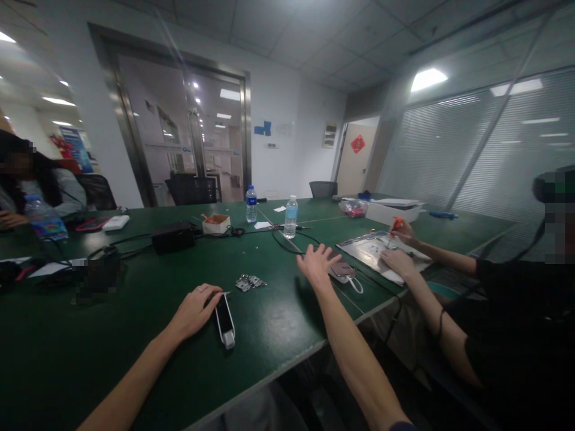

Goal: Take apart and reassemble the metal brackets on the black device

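Observation:
My left hand (197,308) is closed at the far end of a long white-and-black device (225,321) lying on the table. A small thin metal piece (226,293) shows at its pinched fingertips, partly hidden. Just right of it lies a loose pile of small metal plates (250,282). My right hand (318,264) is reached forward with its fingers spread and nothing in them. Beside it, partly covered by the hand, is a phone (344,269) on a white object with a white cable loop (356,285).
Two water bottles (291,216) stand farther back, near a small open box (216,224). A black box (173,237) with cables lies left. On the right a co-worker's hands (398,261) work with an orange-handled tool (396,225) over a white-covered board (366,254). Another person sits far left.

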Demonstrator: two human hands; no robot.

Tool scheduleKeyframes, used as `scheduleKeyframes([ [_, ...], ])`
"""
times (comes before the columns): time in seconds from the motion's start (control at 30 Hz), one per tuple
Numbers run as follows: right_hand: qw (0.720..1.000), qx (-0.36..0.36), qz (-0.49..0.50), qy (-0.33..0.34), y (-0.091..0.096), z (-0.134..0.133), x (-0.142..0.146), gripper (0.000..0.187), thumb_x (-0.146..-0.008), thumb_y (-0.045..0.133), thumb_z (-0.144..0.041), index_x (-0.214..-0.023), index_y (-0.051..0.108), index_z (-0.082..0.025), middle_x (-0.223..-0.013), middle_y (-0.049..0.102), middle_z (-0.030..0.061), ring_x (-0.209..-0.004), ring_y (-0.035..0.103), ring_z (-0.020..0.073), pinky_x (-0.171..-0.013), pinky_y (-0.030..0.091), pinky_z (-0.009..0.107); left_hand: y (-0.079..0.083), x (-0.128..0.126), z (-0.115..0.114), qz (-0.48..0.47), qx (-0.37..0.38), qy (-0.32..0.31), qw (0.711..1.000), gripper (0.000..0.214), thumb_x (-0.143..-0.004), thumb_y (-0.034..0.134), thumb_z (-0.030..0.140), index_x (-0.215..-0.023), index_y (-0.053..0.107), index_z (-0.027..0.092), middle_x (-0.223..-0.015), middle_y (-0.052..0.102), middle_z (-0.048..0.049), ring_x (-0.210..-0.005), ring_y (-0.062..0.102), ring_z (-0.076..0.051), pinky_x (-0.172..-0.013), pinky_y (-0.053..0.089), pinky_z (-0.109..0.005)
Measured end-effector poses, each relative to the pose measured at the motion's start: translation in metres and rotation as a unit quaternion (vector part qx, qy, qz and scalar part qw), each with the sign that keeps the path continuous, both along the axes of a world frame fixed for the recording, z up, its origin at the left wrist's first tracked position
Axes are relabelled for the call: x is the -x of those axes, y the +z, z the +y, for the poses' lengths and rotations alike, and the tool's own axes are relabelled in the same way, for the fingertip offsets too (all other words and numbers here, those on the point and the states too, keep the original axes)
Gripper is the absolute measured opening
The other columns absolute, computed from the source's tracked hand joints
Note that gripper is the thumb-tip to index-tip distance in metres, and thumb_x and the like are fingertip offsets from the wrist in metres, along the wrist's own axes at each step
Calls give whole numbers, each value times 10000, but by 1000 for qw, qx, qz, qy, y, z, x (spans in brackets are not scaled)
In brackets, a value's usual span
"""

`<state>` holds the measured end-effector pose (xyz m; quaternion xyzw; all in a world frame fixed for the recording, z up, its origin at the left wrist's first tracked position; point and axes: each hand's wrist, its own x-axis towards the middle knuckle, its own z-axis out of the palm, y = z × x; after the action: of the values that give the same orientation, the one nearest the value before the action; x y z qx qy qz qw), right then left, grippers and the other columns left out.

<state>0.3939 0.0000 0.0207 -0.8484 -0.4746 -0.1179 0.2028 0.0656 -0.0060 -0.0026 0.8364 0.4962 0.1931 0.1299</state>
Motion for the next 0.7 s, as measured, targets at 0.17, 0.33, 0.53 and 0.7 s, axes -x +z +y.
scheduleKeyframes([
  [0.17,996,27,67,-59,-4,4,-29,571,-834,497,-539,-1232,549,-132,-1320,419,248,-1241,300,440,-931,109,745,-1,0,0,-1,9,5,1000,475,-911,319,464,-1108,641,175,-1150,625,-101,-1063,573,-246,-932,467,-395],
  [0.33,995,32,88,-42,-7,5,-33,612,-834,482,-571,-1248,551,-126,-1321,417,262,-1234,302,456,-916,133,746,-1,0,0,0,7,3,1000,470,-915,319,456,-1113,638,173,-1152,621,-107,-1070,567,-248,-939,460,-402],
  [0.53,997,29,66,-31,-7,3,-29,606,-849,457,-560,-1245,550,-111,-1315,430,275,-1240,311,458,-928,112,741,0,0,-1,-8,18,7,1000,457,-912,335,455,-1115,640,183,-1147,626,-98,-1065,567,-248,-929,466,-409],
  [0.7,998,30,-8,59,-15,9,-7,594,-854,476,-524,-1266,522,-99,-1359,401,277,-1279,294,436,-1006,44,670,1,-1,-2,-6,10,5,1000,461,-914,333,452,-1101,646,170,-1141,629,-107,-1071,566,-253,-940,458,-414],
])
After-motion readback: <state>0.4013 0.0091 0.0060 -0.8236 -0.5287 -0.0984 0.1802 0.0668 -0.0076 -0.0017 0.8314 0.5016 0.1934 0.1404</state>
